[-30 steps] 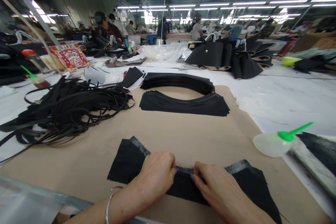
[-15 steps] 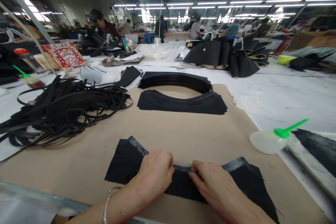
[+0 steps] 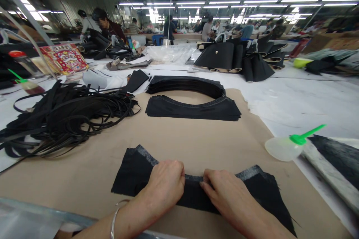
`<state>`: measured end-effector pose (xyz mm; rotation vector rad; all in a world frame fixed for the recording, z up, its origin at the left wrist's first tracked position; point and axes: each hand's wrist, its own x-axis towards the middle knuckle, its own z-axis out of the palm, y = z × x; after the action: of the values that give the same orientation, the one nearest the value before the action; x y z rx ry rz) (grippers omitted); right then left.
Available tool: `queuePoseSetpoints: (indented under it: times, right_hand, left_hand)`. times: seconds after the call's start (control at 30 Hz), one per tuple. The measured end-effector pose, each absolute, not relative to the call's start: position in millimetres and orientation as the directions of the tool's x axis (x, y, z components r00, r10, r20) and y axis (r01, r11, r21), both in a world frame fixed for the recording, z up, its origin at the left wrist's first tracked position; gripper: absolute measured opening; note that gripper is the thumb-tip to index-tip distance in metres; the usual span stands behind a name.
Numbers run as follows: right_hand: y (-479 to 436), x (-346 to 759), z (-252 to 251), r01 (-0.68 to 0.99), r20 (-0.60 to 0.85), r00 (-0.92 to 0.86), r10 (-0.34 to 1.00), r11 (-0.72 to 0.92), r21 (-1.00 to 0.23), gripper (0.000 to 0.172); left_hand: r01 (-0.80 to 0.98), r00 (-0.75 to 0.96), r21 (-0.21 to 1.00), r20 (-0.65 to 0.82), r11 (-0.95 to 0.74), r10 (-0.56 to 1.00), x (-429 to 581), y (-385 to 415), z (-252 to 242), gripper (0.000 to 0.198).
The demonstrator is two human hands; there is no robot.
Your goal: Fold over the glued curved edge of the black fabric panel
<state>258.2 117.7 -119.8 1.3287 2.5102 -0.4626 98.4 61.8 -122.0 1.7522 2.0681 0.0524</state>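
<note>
1. Cardboard sheet (image 3: 196, 138) likely shields the table.
2. Black fabric piece (image 3: 131, 173) lies flat at its near edge, within reach.
3. Left hand (image 3: 165, 185) and right hand (image 3: 227, 196), fingers curled, pinch its top hem together.
4. Squeeze bottle (image 3: 283, 147) lies handy rightward.

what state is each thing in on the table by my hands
piece, flat, top edge under both hands
left hand, curled on the edge, grip hidden
right hand, pressing the edge, grip hidden
bottle, on its side, nozzle on
stack, neat
straps, tangled heap
</note>
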Motion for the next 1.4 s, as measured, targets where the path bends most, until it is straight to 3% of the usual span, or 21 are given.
queuePoseSetpoints:
  times: [0.53, 0.63, 0.73, 0.87, 1.03, 1.13, 1.27, 1.4]
  right_hand:
    - [113.2, 265.5, -117.3, 0.871, -0.325, -0.491, 0.808, 0.459, -0.175, 0.016]
    - [114.2, 269.2, -118.8, 0.873, -0.307, -0.488, 0.817, 0.451, -0.187, 0.018]
    - [115.3, 271.7, -119.2, 0.874, -0.294, -0.485, 0.824, 0.446, -0.193, 0.024]
    - [114.4, 274.4, -118.9, 0.874, -0.282, -0.485, 0.828, 0.448, -0.188, 0.025]
    - [109.6, 274.4, -122.5, 0.872, -0.259, -0.488, 0.834, 0.453, -0.183, 0.023]
    - [111.2, 275.6, -123.1, 0.87, -0.246, -0.49, 0.836, 0.453, -0.195, 0.023]
    - [126.0, 294.6, -114.4, 0.86, -0.238, -0.504, 0.83, 0.456, -0.23, 0.03]
    - [146.6, 327.5, -100.8, 0.834, -0.3, -0.529, 0.794, 0.422, -0.355, 0.028]
  left_hand:
    - [0.957, -0.138, 0.193, -0.363, 0.219, 0.922, 107.8, 56.6, -123.0, 0.01]
    - [0.947, -0.179, 0.189, -0.358, 0.259, 0.916, 105.3, 55.6, -121.9, 0.02]
    - [0.959, -0.132, 0.214, -0.252, 0.188, 0.959, 102.0, 52.7, -123.8, 0.015]
    - [0.974, 0.065, 0.206, 0.119, -0.089, 0.991, 103.4, 45.6, -137.4, 0.024]
    - [0.852, 0.409, 0.106, 0.477, -0.513, 0.778, 112.7, 37.2, -162.7, 0.037]
    - [0.821, 0.479, 0.014, 0.527, -0.57, 0.702, 113.0, 32.9, -174.0, 0.036]
    - [0.832, 0.51, -0.045, 0.452, -0.553, 0.732, 108.6, 28.6, -186.7, 0.04]
    - [0.854, 0.501, -0.091, 0.409, -0.512, 0.762, 109.2, 26.6, -195.7, 0.05]
